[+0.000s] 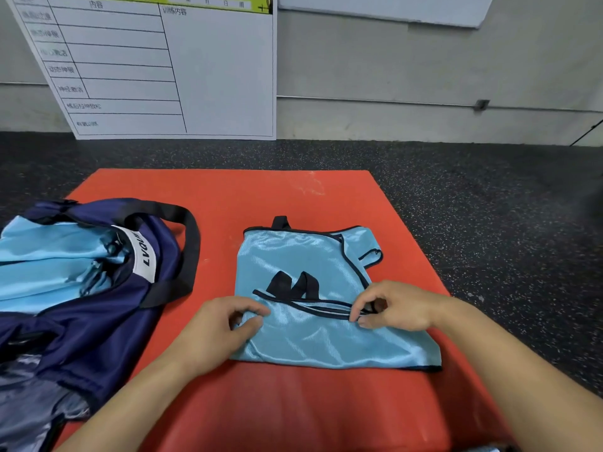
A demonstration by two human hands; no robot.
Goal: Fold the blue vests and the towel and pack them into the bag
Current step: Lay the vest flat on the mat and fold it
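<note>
A light blue vest (313,288) lies partly folded on the red mat (228,197), its near half doubled over so a black-trimmed edge runs across the middle. The left hand (225,324) pinches the vest's left edge between thumb and forefinger; the fabric under the palm is hidden. The right hand (391,306) pinches the trimmed fold at the right, fingers curled over it, so the exact hold under the fingertips is hard to make out. Black straps (293,283) lie on the vest just beyond the fold, and another strap peeks out at its far edge.

To the left, the navy bag (107,321) sprawls open across the mat's edge and is cut off by the frame. More light blue fabric (49,259) sits inside it. A greyish cloth at the lower left corner is too cropped to identify. A whiteboard (163,66) leans against the wall.
</note>
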